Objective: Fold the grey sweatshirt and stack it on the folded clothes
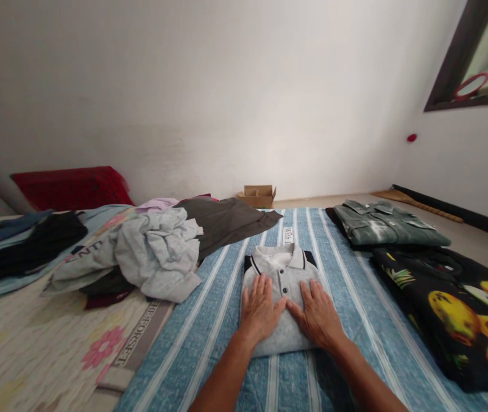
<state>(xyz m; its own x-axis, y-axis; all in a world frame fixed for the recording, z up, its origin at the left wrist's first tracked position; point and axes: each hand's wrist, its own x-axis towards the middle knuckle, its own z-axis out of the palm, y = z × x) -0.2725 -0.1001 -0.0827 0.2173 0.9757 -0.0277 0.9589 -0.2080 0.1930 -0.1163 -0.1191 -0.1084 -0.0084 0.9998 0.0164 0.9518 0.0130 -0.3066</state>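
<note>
A light grey polo shirt (284,326) lies folded into a rectangle, its collar with dark trim pointing away from me and its dark buttons facing up. Black cloth shows at both of its shoulders. My left hand (261,309) rests flat on the left half of the shirt, fingers spread. On the right half lies my right hand (314,312), also flat, its thumb close to the left thumb below the buttons. Neither hand grips the fabric. Beneath the shirt is a blue striped sheet (209,343).
To the left sit a crumpled grey garment (158,246), a dark brown garment (226,220) and black clothing (33,246) on a floral cover (50,355). On the right are a folded green garment (389,223) and a black fruit-print garment (453,309). A cardboard box (258,197) stands by the wall.
</note>
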